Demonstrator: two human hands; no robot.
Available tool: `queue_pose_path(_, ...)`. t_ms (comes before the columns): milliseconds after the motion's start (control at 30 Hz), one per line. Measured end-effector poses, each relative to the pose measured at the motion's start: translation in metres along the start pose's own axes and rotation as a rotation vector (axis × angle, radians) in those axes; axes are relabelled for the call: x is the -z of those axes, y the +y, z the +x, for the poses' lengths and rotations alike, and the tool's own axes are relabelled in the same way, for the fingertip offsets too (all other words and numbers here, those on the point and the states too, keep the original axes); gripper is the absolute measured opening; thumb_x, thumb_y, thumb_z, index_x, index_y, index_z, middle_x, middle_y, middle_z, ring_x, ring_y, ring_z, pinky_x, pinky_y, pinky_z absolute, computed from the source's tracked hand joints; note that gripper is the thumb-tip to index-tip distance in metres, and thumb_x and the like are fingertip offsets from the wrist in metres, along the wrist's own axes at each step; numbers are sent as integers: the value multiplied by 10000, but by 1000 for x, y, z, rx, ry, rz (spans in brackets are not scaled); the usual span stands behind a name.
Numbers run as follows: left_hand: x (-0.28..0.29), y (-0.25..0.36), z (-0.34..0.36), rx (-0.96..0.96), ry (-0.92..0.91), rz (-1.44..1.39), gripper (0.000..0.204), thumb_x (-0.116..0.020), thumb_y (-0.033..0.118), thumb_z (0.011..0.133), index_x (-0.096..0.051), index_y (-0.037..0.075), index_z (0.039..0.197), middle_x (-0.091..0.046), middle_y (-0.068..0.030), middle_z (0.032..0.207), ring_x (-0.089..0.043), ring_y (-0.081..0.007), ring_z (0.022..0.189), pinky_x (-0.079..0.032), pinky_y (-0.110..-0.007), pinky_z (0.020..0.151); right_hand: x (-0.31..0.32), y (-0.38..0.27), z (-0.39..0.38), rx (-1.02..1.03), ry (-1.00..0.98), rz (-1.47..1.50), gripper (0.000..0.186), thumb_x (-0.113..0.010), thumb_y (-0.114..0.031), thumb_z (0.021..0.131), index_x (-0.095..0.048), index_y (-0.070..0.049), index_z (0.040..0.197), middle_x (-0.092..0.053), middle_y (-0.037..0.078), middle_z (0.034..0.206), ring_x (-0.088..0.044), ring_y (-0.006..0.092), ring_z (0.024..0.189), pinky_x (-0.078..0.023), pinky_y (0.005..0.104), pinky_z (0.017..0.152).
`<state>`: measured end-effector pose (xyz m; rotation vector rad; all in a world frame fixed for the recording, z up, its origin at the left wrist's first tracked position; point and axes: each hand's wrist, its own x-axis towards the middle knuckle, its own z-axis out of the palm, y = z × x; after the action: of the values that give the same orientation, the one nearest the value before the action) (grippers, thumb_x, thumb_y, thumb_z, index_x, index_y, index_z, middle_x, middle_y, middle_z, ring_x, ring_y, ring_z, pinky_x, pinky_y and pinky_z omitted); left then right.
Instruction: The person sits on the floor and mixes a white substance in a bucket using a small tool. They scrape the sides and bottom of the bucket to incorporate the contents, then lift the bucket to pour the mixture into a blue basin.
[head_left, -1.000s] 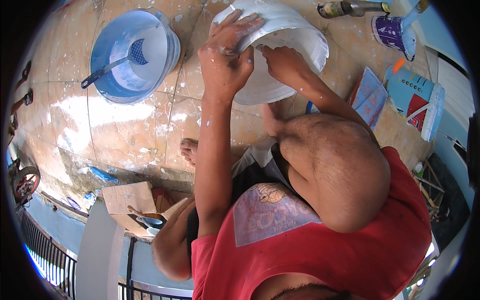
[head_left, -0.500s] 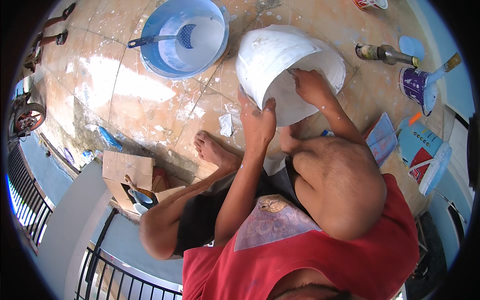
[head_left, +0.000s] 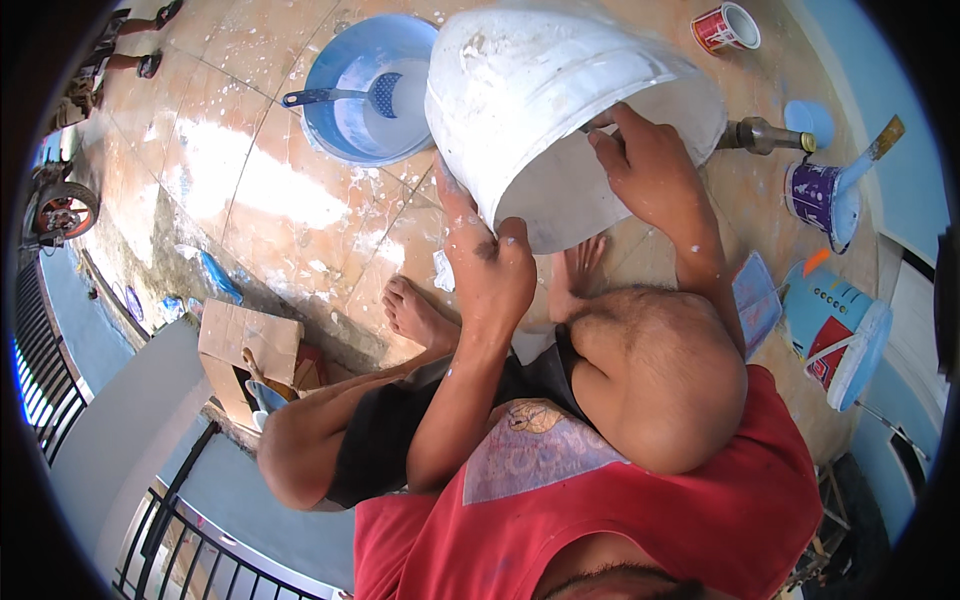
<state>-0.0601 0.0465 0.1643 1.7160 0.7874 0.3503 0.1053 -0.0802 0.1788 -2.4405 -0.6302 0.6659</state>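
Note:
A large white plastic bucket (head_left: 540, 75) is tilted in front of me, its open mouth toward my body and its outside smeared with white. My left hand (head_left: 485, 250) grips the left edge of its rim, thumb on the inner side and fingers outside. My right hand (head_left: 650, 170) reaches into the mouth, fingers curled and pinched near the inner wall. Whatever those fingertips may hold is too small to make out. Beyond the bucket at the left stands a blue basin (head_left: 345, 65) with whitish contents and a slotted blue ladle (head_left: 380, 95) lying across it.
Paint-spotted tiles (head_left: 290, 180) lie around my bare feet. To the right are a glass bottle (head_left: 765, 136), a purple pot (head_left: 812, 190) with a brush, a light-blue bucket (head_left: 825, 310) and a red-white tub (head_left: 725, 28). A cardboard box (head_left: 245, 335) sits by my left knee.
Both hands have raised the white bucket toward me and slightly left. It now overlaps the basin's edge and part of the bottle. My right hand is still inside its mouth.

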Motion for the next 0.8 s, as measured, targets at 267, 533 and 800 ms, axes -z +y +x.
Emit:
queue_pose_path(267,65,54,29,-100,196,45,882,-475,-48,827,-176,-66,1656,-644,-333,1351,-684,-368,1195,-521,-374,1011,56,-70,10,313,68,105,292,-725,-165,960,-680,1,1196,-734,142,841,-667,228,713,-521,360,673)
queue_pose_path(533,119,44,59,-321,550,401,973,-534,-119,813,-91,-27,1674,-706,-373,1150,-739,-461,1075,-569,-431,932,-13,-106,80,483,14,217,316,-687,-175,1000,-674,-9,1268,-774,128,984,-661,164,772,-532,313,745)
queue_pose_path(800,119,-19,69,-397,670,541,949,-571,-126,830,-107,-77,1657,-381,-401,1585,-448,-523,1455,-376,-499,1206,-95,-94,120,499,7,295,319,-616,-257,992,-712,-5,1163,-768,237,1022,-735,437,974,-566,470,893)
